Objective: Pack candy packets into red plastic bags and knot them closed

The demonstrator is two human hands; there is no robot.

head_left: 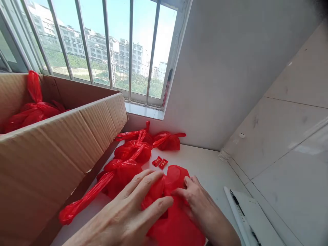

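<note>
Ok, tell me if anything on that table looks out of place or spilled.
Only two small red packets stand out: they lie loose on the white table, between the red bag under the hands and the knotted bags by the wall. That may be deliberate. I see no spill.

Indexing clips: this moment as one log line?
left hand: spread over red bag | right hand: touching it | nearby: tied bags, box

Daylight reaches you through the window (108, 51) beyond your left hand (128, 208), glaring nearly white; past your right hand (201, 201), the wall (217, 68) sits in grey shade, and faint glare streaks the tiles (289, 126).
</note>
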